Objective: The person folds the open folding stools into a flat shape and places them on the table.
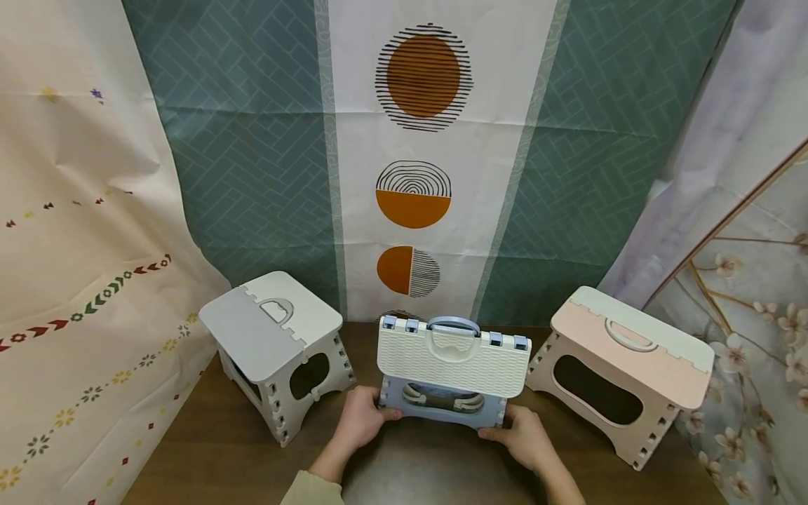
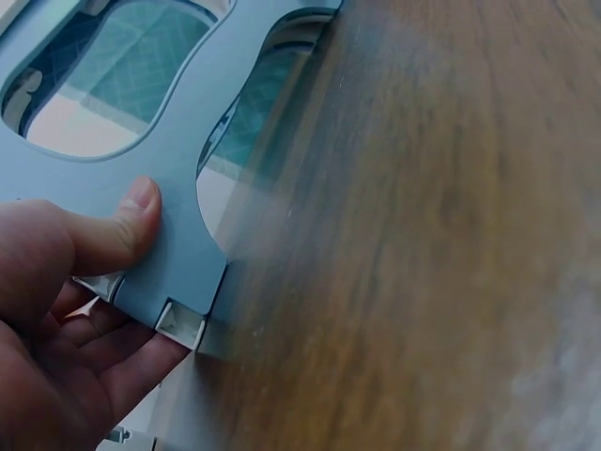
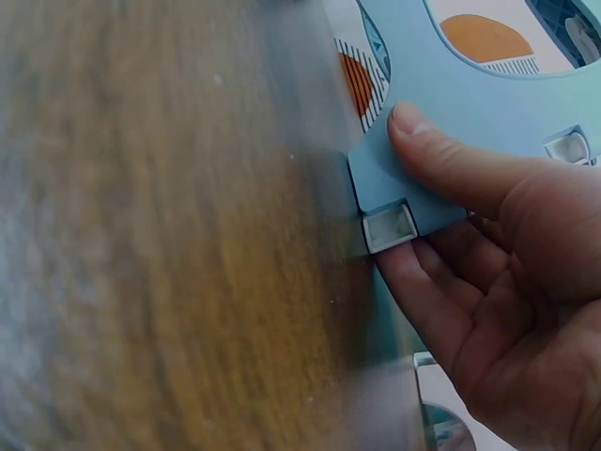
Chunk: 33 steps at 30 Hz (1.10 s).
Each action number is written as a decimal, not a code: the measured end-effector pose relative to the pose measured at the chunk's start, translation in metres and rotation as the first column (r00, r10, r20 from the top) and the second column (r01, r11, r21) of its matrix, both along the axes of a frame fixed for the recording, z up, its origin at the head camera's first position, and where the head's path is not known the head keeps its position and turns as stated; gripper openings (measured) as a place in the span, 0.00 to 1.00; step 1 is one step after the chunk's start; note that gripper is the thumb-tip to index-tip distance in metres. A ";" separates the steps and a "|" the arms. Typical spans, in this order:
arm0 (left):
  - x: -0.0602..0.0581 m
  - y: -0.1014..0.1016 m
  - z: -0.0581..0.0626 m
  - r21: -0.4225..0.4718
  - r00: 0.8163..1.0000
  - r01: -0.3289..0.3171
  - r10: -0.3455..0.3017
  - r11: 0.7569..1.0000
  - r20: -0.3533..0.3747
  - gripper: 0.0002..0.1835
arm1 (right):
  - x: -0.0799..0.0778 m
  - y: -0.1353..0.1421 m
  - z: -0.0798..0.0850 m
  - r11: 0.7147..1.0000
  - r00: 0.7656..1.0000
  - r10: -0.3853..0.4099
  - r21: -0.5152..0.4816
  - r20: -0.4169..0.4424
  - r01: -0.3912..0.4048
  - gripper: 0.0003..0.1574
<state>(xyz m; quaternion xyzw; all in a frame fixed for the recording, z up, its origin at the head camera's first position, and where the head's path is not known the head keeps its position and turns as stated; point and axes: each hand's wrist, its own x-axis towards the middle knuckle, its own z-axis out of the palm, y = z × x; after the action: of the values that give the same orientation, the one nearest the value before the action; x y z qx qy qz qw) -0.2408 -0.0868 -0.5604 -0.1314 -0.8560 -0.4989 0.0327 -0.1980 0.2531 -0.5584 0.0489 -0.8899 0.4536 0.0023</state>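
Note:
In the head view a folding step stool [image 1: 454, 375] with a white top and blue legs stands at the middle of the table, its top tilted toward me and a blue handle along the upper edge. My left hand [image 1: 364, 415] grips the lower left corner of its blue leg panel, thumb on the front face and fingers behind, as the left wrist view also shows. With its thumb on the front, my right hand [image 1: 521, 436] holds the lower right corner the same way. The far leg panel is mostly hidden.
A grey and white folding stool [image 1: 278, 337] stands unfolded on the left. To the right is a pink and pale green one [image 1: 625, 351], also unfolded. Patterned cloths [image 1: 252, 140] hang behind and at both sides of the brown wooden table [image 1: 189, 463].

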 end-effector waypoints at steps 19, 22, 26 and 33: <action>-0.003 -0.001 0.000 -0.028 1.000 -0.004 0.004 1.000 0.013 0.16 | -0.001 -0.003 0.002 0.993 0.994 -0.111 0.049 0.016 0.110 0.23; -0.003 -0.001 0.000 -0.036 1.000 -0.006 0.007 0.999 0.026 0.17 | -0.001 -0.003 0.002 0.992 0.992 -0.121 0.044 0.021 0.120 0.24; -0.004 -0.001 0.000 -0.035 1.000 0.001 0.000 0.999 0.023 0.16 | -0.001 -0.003 0.002 0.989 0.990 -0.141 0.054 0.024 0.139 0.24; -0.005 -0.001 0.001 -0.039 0.999 0.010 -0.008 0.999 0.036 0.17 | -0.002 -0.002 0.001 0.986 0.986 -0.160 0.057 0.037 0.158 0.23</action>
<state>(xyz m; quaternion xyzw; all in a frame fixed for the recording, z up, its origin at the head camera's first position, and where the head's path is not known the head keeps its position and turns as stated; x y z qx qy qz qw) -0.2454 -0.0877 -0.5598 -0.1269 -0.8655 -0.4844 0.0127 -0.2001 0.2516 -0.5574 -0.0317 -0.9027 0.4286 0.0188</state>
